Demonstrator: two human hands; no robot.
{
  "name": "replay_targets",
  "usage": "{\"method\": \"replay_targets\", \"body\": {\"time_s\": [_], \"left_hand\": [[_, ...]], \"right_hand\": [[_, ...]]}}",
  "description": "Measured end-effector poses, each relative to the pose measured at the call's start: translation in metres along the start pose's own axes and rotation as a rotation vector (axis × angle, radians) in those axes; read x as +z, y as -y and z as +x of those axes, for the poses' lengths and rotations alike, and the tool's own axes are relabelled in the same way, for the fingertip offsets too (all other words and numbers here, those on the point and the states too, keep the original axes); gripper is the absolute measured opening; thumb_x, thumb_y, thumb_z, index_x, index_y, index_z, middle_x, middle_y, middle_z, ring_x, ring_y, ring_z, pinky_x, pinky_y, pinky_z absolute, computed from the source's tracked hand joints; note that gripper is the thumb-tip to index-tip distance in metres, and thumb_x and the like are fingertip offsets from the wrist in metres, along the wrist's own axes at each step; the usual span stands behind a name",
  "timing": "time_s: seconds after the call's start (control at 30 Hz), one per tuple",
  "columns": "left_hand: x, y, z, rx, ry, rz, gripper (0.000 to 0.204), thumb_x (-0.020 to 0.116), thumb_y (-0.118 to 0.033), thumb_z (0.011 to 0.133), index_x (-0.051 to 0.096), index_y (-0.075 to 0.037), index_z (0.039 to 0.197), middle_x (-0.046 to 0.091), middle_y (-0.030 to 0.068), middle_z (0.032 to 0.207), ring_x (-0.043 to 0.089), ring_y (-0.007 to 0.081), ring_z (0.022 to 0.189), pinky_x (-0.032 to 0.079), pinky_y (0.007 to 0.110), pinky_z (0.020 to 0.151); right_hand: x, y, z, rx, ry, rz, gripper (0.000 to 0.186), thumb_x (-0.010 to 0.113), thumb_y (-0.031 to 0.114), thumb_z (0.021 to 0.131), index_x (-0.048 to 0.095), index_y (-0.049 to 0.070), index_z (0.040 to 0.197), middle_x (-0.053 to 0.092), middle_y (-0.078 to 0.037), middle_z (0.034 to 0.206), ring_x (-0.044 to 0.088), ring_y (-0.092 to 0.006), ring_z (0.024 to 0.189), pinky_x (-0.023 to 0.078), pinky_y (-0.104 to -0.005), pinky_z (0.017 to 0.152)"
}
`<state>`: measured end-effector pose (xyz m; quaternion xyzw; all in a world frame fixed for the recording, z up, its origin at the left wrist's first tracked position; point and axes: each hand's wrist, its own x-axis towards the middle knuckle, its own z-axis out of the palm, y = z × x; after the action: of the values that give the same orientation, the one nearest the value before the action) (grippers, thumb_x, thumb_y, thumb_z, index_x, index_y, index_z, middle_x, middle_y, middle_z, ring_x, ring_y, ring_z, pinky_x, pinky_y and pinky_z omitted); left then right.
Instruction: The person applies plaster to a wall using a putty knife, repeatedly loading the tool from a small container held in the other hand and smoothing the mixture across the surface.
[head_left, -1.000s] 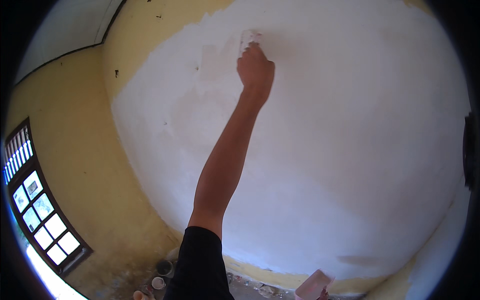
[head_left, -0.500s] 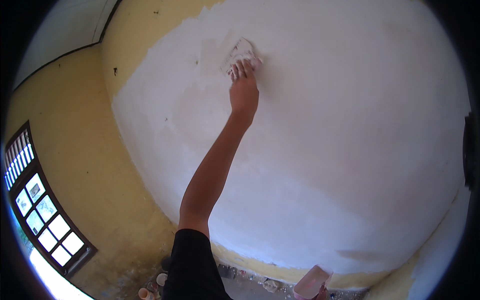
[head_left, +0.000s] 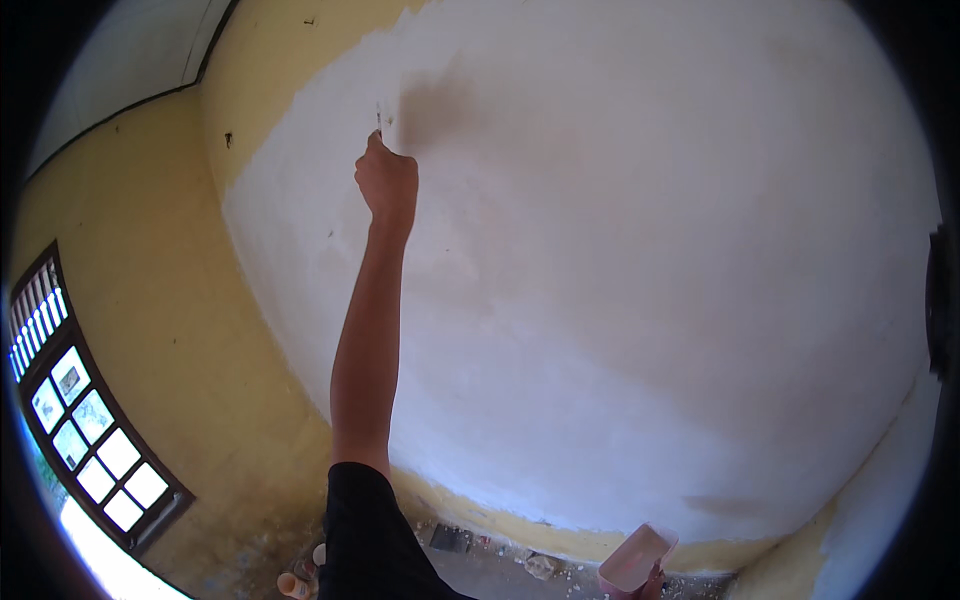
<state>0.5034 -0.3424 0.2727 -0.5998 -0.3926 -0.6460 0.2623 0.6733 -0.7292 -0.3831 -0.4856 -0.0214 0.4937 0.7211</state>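
Note:
My left hand (head_left: 388,180) is raised at arm's length to the upper left of the wall, fingers closed around a putty knife. The putty knife (head_left: 379,120) appears almost edge-on, a thin upright strip against the white-coated wall (head_left: 600,250). A soft brownish shadow lies on the coating just right of the hand. Low at the right, my right hand (head_left: 653,582) grips a pink rectangular tray (head_left: 637,557) by its right side; only part of that hand shows. How much filler the tray holds, I cannot tell.
Bare yellow wall (head_left: 130,240) borders the coating at the left, with a brown-framed window (head_left: 95,430) in it. At the wall's foot lie an orange container (head_left: 292,585), a dark flat piece (head_left: 450,538) and a pale lump (head_left: 540,567) among scattered white crumbs.
My left hand has moved left with the putty knife, whose broad face was turned into view before and is now edge-on. The tray has shifted slightly right.

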Motion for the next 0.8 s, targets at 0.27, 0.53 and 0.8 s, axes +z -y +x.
{"method": "replay_targets", "body": {"time_s": [0.27,0.53,0.8], "left_hand": [[0.038,-0.085,-0.038,0.191,0.209,0.017,0.044,0.056,0.005,0.075,0.052,0.006,0.118,0.066,0.0242,0.1,0.067,0.0391,0.079,0.056,0.044,0.071],[-0.056,-0.118,-0.183,0.166,0.526,-0.565,0.022,0.051,-0.002,0.091,0.057,-0.001,0.112,0.065,0.0226,0.087,0.064,0.0391,0.076,0.05,0.042,0.063],[-0.132,-0.087,-0.458,-0.277,1.398,-0.608,0.02,0.052,-0.018,0.091,0.059,0.001,0.096,0.062,0.0288,0.079,0.063,0.0464,0.077,0.05,0.05,0.067]], "right_hand": [[-0.007,0.001,0.003,-0.015,-0.019,0.024,0.05,0.045,0.046,0.099,0.036,0.009,0.131,0.053,-0.011,0.124,0.057,-0.0277,0.112,0.05,-0.0438,0.091],[0.0,0.008,0.001,-0.059,0.027,0.056,0.047,0.045,0.045,0.1,0.036,0.01,0.13,0.052,-0.01,0.123,0.056,-0.0259,0.113,0.049,-0.0415,0.093],[0.019,0.011,0.015,-0.156,0.124,-0.011,0.054,0.045,0.053,0.098,0.037,0.009,0.129,0.052,-0.008,0.117,0.055,-0.0218,0.11,0.049,-0.0386,0.091]]}}
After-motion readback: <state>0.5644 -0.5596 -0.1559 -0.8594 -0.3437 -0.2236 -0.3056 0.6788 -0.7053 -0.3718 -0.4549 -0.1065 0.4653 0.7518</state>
